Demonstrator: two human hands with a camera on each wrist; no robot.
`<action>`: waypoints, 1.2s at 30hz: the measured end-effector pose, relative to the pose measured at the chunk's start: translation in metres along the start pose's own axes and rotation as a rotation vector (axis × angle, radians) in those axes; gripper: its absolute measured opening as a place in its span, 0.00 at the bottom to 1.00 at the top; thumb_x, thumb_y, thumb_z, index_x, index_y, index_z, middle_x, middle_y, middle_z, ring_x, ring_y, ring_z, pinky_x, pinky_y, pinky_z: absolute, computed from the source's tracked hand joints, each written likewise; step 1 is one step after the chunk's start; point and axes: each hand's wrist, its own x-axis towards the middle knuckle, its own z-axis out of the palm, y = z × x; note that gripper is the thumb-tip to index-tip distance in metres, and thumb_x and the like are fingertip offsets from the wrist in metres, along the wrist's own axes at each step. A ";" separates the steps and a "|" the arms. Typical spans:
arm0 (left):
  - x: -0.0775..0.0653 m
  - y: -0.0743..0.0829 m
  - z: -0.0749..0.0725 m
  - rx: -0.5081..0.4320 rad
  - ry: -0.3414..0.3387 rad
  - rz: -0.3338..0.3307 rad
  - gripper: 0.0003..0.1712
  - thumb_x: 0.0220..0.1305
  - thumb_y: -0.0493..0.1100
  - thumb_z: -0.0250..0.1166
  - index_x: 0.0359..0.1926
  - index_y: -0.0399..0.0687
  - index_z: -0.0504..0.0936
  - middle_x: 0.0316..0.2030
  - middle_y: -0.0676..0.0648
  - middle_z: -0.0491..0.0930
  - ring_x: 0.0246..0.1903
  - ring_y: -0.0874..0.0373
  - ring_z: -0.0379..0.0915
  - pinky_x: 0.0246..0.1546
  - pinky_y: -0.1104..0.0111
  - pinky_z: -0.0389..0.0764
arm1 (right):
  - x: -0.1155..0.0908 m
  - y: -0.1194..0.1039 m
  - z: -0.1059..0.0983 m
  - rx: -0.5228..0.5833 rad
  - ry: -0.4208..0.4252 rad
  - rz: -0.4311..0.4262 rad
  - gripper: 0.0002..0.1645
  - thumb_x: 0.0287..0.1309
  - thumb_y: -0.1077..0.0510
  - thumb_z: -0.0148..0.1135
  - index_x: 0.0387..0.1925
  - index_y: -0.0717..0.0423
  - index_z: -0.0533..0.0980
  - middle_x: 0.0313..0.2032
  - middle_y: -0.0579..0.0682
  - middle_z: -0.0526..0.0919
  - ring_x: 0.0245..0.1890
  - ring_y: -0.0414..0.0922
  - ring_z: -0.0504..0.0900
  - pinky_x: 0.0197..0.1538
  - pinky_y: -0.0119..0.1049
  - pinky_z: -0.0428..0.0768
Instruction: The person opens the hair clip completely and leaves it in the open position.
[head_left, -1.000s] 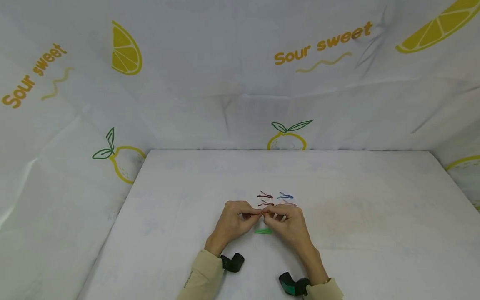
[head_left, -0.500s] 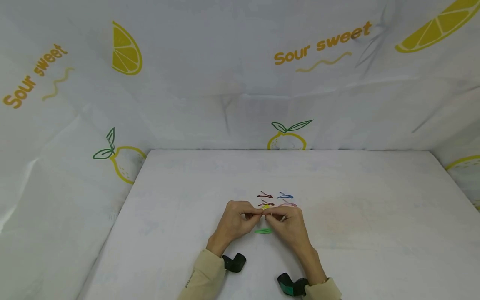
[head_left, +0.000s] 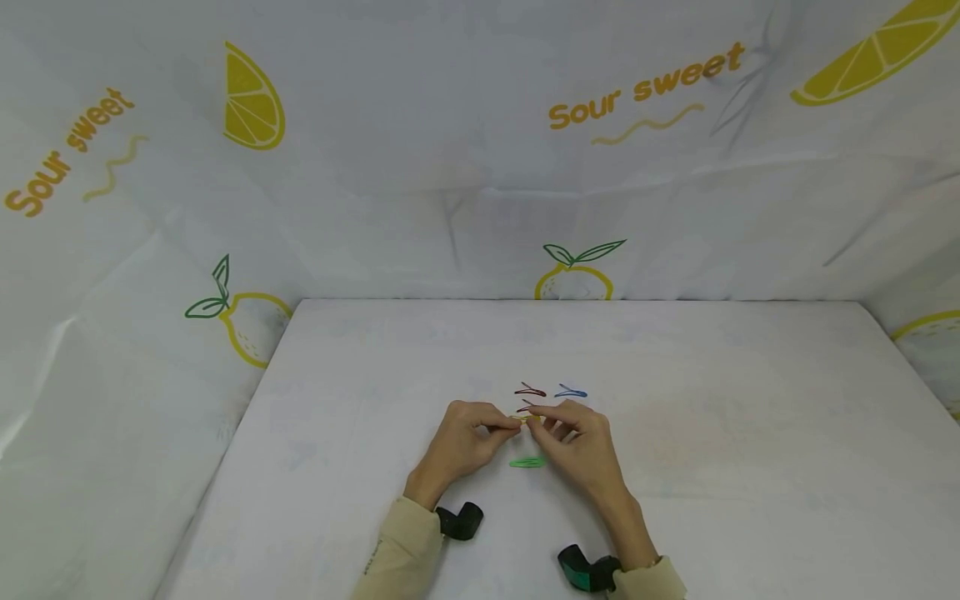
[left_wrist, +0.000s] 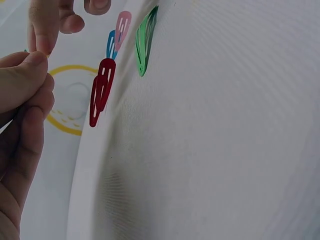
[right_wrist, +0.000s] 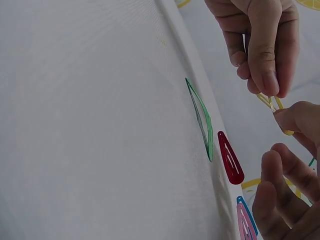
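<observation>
In the head view a yellow snap hair clip (head_left: 529,417) is held just above the table between both hands. My left hand (head_left: 465,442) pinches one end between thumb and index finger. With thumb and index finger my right hand (head_left: 576,439) holds the other end; the right wrist view shows the clip (right_wrist: 289,132) under that thumb, its frame spread apart. A green snap hair clip (head_left: 527,462) lies on the near side of the hands. Beyond them are two dark red hair clips (head_left: 530,390) and a blue one (head_left: 572,391). The pink hair clip (left_wrist: 122,27) shows in the wrist views.
The white table (head_left: 360,375) is backed by a pale curtain (head_left: 420,150) with lemon prints. Black wrist devices (head_left: 461,522) sit at both cuffs, over the near part of the table.
The yellow clip turned up above the fingertips half a second ago and lies flatter now. My right index finger has lifted away from the left fingertips. The pink clip is now covered in the head view.
</observation>
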 end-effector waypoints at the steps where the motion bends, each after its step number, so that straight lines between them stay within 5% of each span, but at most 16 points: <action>1: 0.000 0.000 0.000 0.002 0.000 0.001 0.04 0.57 0.30 0.74 0.34 0.40 0.92 0.31 0.45 0.91 0.30 0.60 0.87 0.35 0.79 0.82 | 0.000 0.000 0.000 0.005 -0.003 0.006 0.10 0.50 0.72 0.74 0.35 0.58 0.90 0.23 0.47 0.84 0.20 0.32 0.77 0.24 0.24 0.78; 15: 0.000 -0.001 0.006 -0.023 0.053 -0.061 0.06 0.58 0.35 0.75 0.38 0.39 0.92 0.33 0.44 0.91 0.28 0.60 0.87 0.33 0.79 0.83 | -0.001 0.005 0.000 0.012 0.003 0.015 0.11 0.49 0.74 0.73 0.34 0.60 0.90 0.24 0.50 0.89 0.26 0.29 0.82 0.29 0.23 0.82; 25: 0.000 -0.006 0.008 -0.009 0.082 -0.020 0.06 0.57 0.32 0.75 0.38 0.38 0.91 0.28 0.45 0.89 0.26 0.62 0.83 0.31 0.77 0.82 | 0.000 0.006 -0.002 -0.031 0.005 0.012 0.11 0.47 0.75 0.73 0.31 0.60 0.90 0.24 0.50 0.89 0.25 0.29 0.82 0.29 0.22 0.81; 36: 0.003 -0.005 0.012 0.022 0.029 -0.064 0.05 0.59 0.31 0.73 0.37 0.38 0.91 0.28 0.44 0.89 0.25 0.60 0.82 0.31 0.78 0.82 | -0.003 0.006 -0.008 -0.043 -0.015 0.113 0.08 0.51 0.70 0.75 0.33 0.57 0.90 0.28 0.50 0.90 0.27 0.30 0.82 0.32 0.28 0.83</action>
